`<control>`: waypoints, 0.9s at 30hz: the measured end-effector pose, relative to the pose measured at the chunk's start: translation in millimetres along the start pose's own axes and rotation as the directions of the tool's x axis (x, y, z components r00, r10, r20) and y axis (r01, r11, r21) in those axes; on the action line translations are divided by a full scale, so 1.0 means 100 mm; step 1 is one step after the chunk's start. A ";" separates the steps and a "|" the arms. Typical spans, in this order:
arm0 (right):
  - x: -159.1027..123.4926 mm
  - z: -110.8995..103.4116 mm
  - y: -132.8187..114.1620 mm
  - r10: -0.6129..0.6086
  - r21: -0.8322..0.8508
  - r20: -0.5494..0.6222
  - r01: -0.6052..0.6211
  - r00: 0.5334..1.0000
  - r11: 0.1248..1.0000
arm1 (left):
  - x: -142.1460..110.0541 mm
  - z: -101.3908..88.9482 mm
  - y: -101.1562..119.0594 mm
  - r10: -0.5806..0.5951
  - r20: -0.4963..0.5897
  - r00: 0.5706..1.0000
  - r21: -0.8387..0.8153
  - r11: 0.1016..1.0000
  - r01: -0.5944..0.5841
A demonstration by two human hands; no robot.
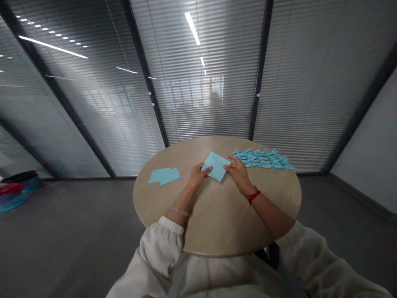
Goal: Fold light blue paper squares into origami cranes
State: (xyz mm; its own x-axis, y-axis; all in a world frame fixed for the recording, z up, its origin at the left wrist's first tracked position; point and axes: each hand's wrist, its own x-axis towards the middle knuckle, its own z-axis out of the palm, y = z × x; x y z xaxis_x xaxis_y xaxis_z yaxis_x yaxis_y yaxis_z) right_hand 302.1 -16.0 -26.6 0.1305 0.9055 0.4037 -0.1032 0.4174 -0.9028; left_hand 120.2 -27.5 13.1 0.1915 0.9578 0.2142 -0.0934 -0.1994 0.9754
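A light blue sheet of paper [215,165], partly folded, lies between my hands on the round wooden table [217,219]. My left hand [197,174] pinches its left corner with thumb and fingers closed. My right hand [238,171] grips its right edge, thumb on top. A red cord circles my right wrist and a clear bracelet my left.
Two or three flat blue sheets [164,175] lie at the table's left. Several folded blue paper cranes [263,159] are spread at the back right. Glass walls with blinds stand behind. Coloured baskets [17,190] sit on the floor far left.
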 end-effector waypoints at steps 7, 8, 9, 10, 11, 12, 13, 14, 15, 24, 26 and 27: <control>-0.01 0.00 -0.04 -0.009 0.055 -0.019 0.010 1.000 0.998 | -0.01 0.00 0.02 -0.027 -0.001 1.000 -0.008 1.000 0.027; -0.01 0.00 -0.06 -0.001 0.067 -0.027 0.003 1.000 0.998 | -0.01 0.00 0.02 -0.032 0.009 0.999 -0.017 0.999 0.032; -0.02 0.01 -0.07 0.012 0.084 -0.033 -0.010 0.999 0.996 | 0.00 0.00 0.01 -0.037 0.023 0.999 -0.032 0.999 0.038; -0.02 0.02 -0.09 0.030 0.105 -0.038 -0.026 0.999 0.994 | 0.00 -0.01 0.01 -0.043 0.041 0.998 -0.053 0.998 0.045; -0.02 0.02 -0.10 0.051 0.125 -0.042 -0.045 0.998 0.991 | 0.00 -0.01 0.01 -0.048 0.058 0.997 -0.074 0.996 0.052; -0.03 0.03 -0.12 0.070 0.141 -0.043 -0.064 0.997 0.988 | 0.00 -0.01 0.00 -0.052 0.071 0.996 -0.095 0.994 0.059; -0.03 0.03 -0.13 0.087 0.149 -0.040 -0.080 0.995 0.986 | 0.00 -0.01 0.01 -0.057 0.081 0.995 -0.112 0.992 0.066; -0.03 0.04 -0.14 0.096 0.152 -0.036 -0.090 0.995 0.984 | 0.00 -0.02 0.01 -0.064 0.086 0.994 -0.126 0.989 0.075; -0.03 0.04 -0.14 0.099 0.149 -0.032 -0.093 0.995 0.984 | 0.00 -0.02 0.01 -0.072 0.087 0.994 -0.138 0.987 0.084; -0.06 0.04 -0.15 -0.072 -0.026 0.033 0.073 0.997 0.997 | -0.02 -0.01 0.03 -0.162 0.078 0.984 -0.234 0.956 0.176; -0.08 0.05 -0.17 -0.108 -0.045 0.056 0.111 0.993 0.993 | -0.04 0.00 0.02 -0.180 0.088 0.980 -0.239 0.951 0.196; -0.08 0.06 -0.18 -0.127 -0.059 0.069 0.131 0.990 0.990 | -0.05 0.01 0.01 -0.185 0.092 0.978 -0.241 0.949 0.202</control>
State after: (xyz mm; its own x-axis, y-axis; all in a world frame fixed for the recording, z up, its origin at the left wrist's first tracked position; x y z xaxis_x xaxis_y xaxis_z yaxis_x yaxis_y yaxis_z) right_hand 297.1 -30.4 -12.7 0.0746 0.8482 0.5243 -0.0267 0.5273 -0.8493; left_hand 119.9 -32.3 13.5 0.2943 0.9551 0.0334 -0.2853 0.0545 0.9569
